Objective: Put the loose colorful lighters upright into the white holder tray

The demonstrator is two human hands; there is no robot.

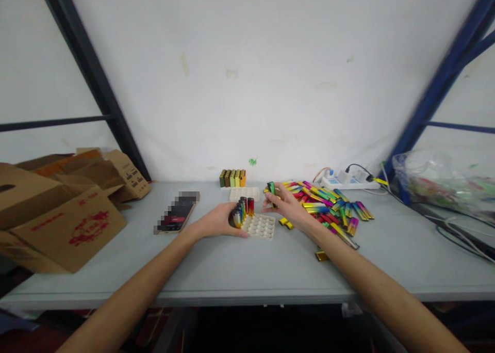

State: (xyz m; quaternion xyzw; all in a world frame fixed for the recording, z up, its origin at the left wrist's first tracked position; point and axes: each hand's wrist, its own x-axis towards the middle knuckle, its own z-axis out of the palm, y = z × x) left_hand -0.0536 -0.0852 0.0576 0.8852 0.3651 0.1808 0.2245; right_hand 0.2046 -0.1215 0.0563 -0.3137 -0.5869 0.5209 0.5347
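A white tray (264,226) with rows of round hollows lies on the table in front of me. Several shiny lighters (237,217) stand upright along its left side, and a red one (250,206) stands at its back row. My left hand (222,220) is curled around the tray's left end, thumb along the front edge, fingers partly hidden behind the lighters. Just above the tray's back right, my right hand (284,202) pinches a green lighter (271,189) with a dark top, held nearly upright.
Right of the tray spreads a loose pile of metallic, many-coloured lighters (325,208). Behind are a second white tray (244,194) and a filled block (232,178). A phone (178,213), cardboard boxes (69,224), a power strip (350,181) with cables and a plastic bag (429,175) also lie around.
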